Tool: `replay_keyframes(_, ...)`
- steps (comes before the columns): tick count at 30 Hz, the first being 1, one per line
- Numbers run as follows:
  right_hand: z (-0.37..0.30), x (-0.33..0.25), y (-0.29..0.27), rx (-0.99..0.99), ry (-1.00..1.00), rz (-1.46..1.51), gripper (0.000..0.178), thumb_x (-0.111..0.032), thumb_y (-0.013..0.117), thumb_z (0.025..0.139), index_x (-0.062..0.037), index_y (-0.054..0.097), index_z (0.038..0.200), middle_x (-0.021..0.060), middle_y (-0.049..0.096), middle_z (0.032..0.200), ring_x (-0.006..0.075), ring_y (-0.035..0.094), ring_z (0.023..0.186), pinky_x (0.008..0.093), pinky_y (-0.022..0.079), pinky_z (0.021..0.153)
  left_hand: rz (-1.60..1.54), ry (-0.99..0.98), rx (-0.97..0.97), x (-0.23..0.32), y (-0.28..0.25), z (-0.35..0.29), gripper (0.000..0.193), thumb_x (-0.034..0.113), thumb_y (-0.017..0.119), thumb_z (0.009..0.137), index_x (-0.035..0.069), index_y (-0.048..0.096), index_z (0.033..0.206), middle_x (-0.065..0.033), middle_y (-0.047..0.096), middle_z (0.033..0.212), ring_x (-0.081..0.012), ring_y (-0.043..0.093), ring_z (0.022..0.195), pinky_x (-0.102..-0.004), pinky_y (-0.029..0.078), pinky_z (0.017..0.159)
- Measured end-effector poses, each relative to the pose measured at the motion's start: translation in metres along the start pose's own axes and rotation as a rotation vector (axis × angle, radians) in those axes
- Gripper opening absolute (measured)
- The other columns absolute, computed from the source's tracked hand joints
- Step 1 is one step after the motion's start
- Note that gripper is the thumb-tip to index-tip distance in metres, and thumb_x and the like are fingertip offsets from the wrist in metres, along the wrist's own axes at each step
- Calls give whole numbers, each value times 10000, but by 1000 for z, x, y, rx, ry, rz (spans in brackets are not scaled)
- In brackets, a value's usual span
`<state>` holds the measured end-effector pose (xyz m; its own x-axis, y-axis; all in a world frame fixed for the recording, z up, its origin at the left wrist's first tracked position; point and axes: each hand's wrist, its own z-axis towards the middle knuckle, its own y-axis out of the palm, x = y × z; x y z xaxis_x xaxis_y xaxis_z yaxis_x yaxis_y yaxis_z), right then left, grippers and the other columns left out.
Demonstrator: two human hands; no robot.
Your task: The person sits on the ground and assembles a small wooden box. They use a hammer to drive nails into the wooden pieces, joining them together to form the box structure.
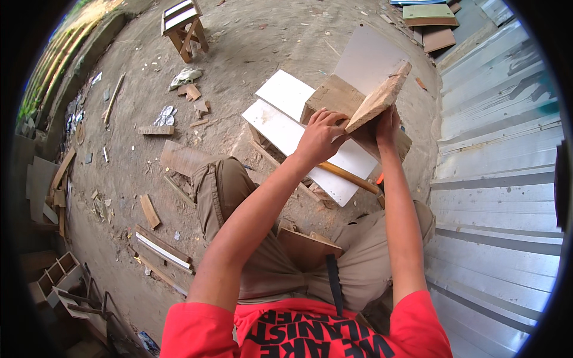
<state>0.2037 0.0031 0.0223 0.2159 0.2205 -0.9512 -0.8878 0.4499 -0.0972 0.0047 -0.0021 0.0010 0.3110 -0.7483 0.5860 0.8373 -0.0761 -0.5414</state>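
Note:
In front of me, both hands are at a tilted wooden board with a rough, splintered edge. My left hand pinches its lower left corner with closed fingers. My right hand grips its right side, the fingertips partly hidden behind it. Against this board stand a brown wooden panel and a pale grey panel, set at angles to one another; how they are joined is hidden. Beneath them is a low bench with white boards on top. A yellow wooden tool handle lies across it, its head not visible.
Corrugated metal sheeting runs along my right. A small wooden stool stands at the far left. Wood offcuts and strips lie scattered on the dirt floor. More boards are stacked at the far right.

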Motion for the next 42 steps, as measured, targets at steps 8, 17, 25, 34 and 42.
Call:
replay_keyframes(8, 0, 20, -12, -13, -30, -82, 495, -337, 418, 1029, 62, 552, 1289, 167, 609, 1260, 214, 551, 1174, 352, 430, 994, 23, -21, 0, 3, 2, 0, 220, 196, 756, 831, 93, 757, 1026, -76, 636, 1215, -288, 542, 1214, -451, 367, 1104)
replay_keyframes(17, 3, 16, -12, -40, -11, -220, 541, -397, 406, 1049, 14, 478, 1393, 185, 588, 1305, 262, 535, 1227, 368, 406, 1037, 28, -30, -30, 4, 1, -1, 175, 179, 740, 843, 81, 756, 987, -80, 624, 1230, -294, 531, 1226, -456, 347, 1121)
replay_keyframes(25, -1, 2, -6, -32, 9, -265, 508, -372, 384, 1062, 8, 487, 1384, 181, 598, 1289, 255, 542, 1215, 360, 405, 1035, 29, -32, -19, 3, 2, -2, 143, 157, 736, 842, 78, 753, 960, -79, 621, 1240, -288, 524, 1239, -457, 344, 1123)
replay_keyframes(34, -8, -15, 3, -42, 23, -215, 456, -311, 397, 1063, 13, 492, 1370, 178, 615, 1266, 238, 561, 1193, 345, 425, 1010, 85, -43, -55, 2, 3, -3, 273, 138, 722, 847, 87, 693, 1113, -81, 601, 1274, -291, 517, 1245, -461, 325, 1137)
replay_keyframes(42, -6, -20, 3, -28, 35, -191, 511, -375, 510, 1036, 9, 499, 1373, 198, 626, 1252, 254, 611, 1169, 349, 487, 959, -55, -97, -16, 12, -2, 5, 571, 223, 689, 883, 52, 478, 1385, -131, 624, 1217, -290, 534, 1228, -472, 254, 1164)
